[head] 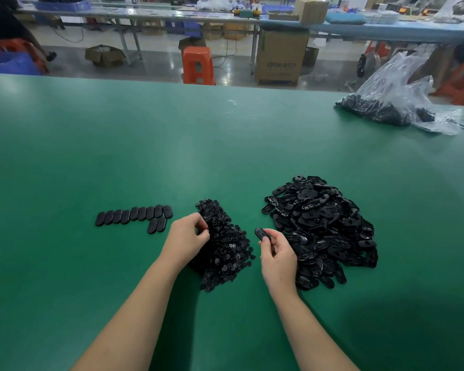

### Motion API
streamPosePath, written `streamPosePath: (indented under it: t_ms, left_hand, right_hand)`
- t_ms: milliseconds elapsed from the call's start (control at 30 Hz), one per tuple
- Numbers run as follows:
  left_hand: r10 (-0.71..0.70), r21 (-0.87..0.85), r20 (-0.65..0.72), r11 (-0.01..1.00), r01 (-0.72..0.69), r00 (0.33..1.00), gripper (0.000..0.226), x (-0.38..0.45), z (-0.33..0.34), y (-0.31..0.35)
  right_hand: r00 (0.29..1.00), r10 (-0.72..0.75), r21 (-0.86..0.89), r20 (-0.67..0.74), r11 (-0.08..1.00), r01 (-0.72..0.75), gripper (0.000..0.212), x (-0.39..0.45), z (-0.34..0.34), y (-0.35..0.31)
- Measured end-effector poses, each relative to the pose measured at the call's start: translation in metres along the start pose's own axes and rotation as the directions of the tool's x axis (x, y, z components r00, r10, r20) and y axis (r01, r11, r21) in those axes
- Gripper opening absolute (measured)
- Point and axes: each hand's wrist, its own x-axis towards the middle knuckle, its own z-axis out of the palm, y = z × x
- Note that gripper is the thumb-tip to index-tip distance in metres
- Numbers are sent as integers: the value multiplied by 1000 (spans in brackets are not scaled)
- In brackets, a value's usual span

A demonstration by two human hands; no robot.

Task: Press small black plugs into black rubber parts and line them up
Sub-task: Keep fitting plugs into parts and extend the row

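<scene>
From the head view, the likeliest slip is at the plug pile (221,247): the plugs are tiny, all black and heaped thickly, so the left hand (188,238) could come away with two stuck together, or with none. A plug could also go into its seat crooked if the part is tilted when the two meet. On the other side, the heap of unfilled rubber parts (324,231) lies right against the right wrist, and a careless sweep of the arm could scatter pieces across the green counter (172,145) or mix them into the plugs, since the two piles sit close together. The finished row (134,216) is just beside the left hand, so a nudge from that forearm would knock it out of line.

The left hand is curled, fingertips drawn narrowly together at the top edge of the plug pile and touching it; whether a plug is already pinched between them I cannot tell, black on black. The right hand pinches one oval rubber part (263,234) between thumb and fingers, lifted clear of the counter and tipped toward the other hand, in the gap between the two piles.

The done pieces lie flat side by side to the left, with two more (156,225) starting a second row beneath its right end. Far right, a clear plastic bag (391,100) holds more black stock
</scene>
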Motion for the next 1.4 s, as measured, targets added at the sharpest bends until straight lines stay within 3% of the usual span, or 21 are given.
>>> streamPosePath:
  t_ms: [533,767,933,1200,1400]
  left_hand:
    - [4,-7,5,1000,-4,1000,22,0,-1,-2]
    - [-40,-145,7,989,40,999,22,2,-1,-4]
    - [-77,-311,-31,948,64,997,25,1,3,1]
    - [-60,-469,38,880,71,997,22,-7,22,28]
    - [-105,-502,98,854,140,990,14,-14,45,49]
  right_hand:
    - [1000,-6,16,-26,1000,6,14,0,-1,-1]
    - [1000,18,57,2,998,-18,23,-1,0,0]
    - [1000,10,72,-3,997,-9,12,-1,-1,-1]
    - [999,-31,38,-43,999,32,10,-1,-1,-1]
    - [999,11,97,-39,995,-7,25,1,0,0]
